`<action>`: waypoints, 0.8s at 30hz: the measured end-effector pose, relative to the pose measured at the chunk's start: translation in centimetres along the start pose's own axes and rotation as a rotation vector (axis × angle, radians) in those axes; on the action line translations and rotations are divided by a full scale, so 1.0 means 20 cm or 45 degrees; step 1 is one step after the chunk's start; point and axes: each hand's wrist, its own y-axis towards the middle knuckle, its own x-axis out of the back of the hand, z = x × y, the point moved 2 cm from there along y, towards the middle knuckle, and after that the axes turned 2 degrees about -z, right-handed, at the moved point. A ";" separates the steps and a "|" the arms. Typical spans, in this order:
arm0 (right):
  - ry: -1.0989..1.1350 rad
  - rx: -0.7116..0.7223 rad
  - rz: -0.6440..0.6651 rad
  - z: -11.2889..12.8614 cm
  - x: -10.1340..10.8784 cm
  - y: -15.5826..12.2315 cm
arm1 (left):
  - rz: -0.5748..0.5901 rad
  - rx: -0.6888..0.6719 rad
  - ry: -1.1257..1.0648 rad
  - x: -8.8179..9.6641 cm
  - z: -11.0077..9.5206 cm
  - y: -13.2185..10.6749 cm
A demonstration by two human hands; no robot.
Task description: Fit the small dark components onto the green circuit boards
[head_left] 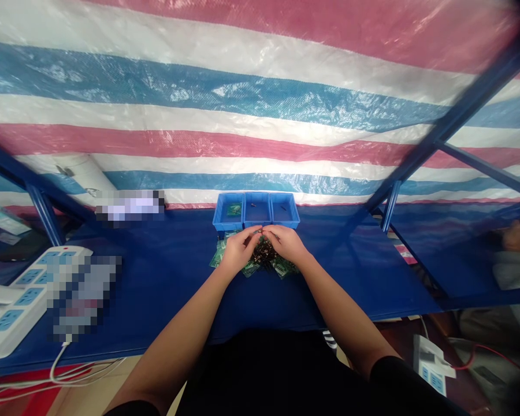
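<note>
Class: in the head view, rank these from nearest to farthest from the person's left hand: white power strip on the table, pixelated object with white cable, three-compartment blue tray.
1. Three-compartment blue tray: just beyond the left hand.
2. Pixelated object: off to the left.
3. White power strip: farther left still.

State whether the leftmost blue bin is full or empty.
Neither; the leftmost blue bin is partly filled: a few green pieces lie inside, with bare blue bottom showing around them.

Head view: forward, downward, over left hand and right hand.
</note>
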 end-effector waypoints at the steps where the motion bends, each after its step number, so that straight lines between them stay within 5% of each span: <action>1: -0.003 -0.008 -0.007 0.00 0.00 0.00 | -0.005 0.001 0.008 0.00 0.00 0.00; 24: 0.191 -0.140 -0.204 0.00 0.00 0.00 | -0.015 0.021 0.146 0.00 0.01 0.00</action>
